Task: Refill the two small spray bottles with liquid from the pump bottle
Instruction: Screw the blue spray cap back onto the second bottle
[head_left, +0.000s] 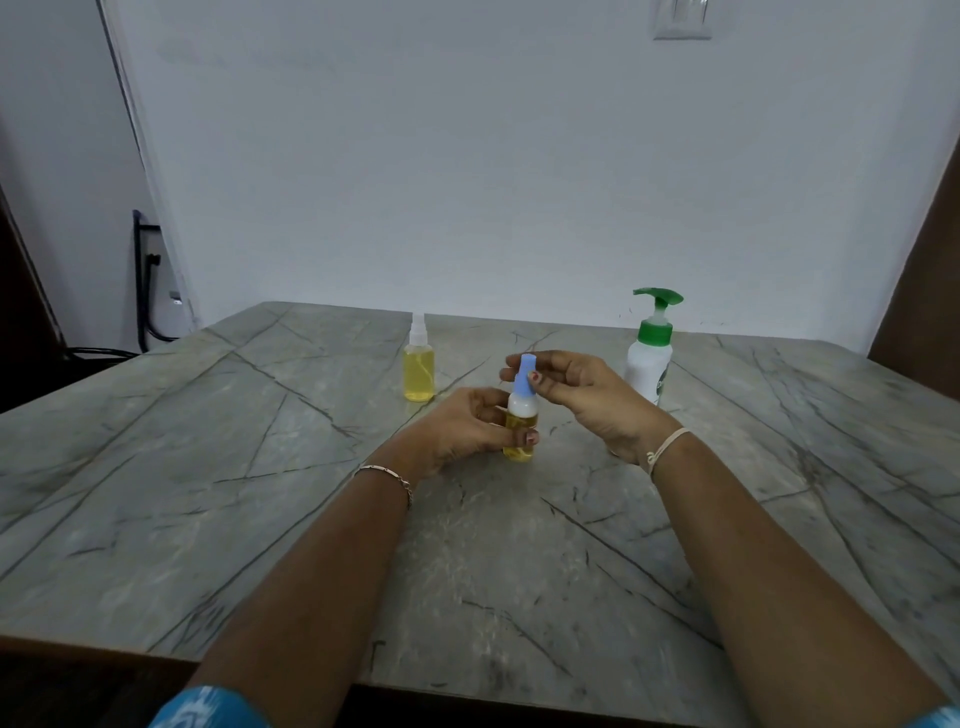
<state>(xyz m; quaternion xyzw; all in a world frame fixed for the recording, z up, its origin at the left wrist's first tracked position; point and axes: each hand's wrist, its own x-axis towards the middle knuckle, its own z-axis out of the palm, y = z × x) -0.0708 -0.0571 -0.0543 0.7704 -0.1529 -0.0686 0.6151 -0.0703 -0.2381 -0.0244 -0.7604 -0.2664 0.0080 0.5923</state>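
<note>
A small spray bottle (521, 415) with yellow liquid stands upright at the middle of the table. My left hand (462, 428) grips its body. Its blue cap (523, 375) sits on top, pinched between the thumb and fingers of my right hand (582, 395). A second small spray bottle (418, 364), clear-capped and full of yellow liquid, stands alone farther back on the left. The white pump bottle (650, 358) with a green pump head stands behind my right hand, on the right.
The grey marble-patterned table (260, 493) reaches to a pale wall at the back. A dark wooden edge stands at the far right. Black cables hang by the wall at the left.
</note>
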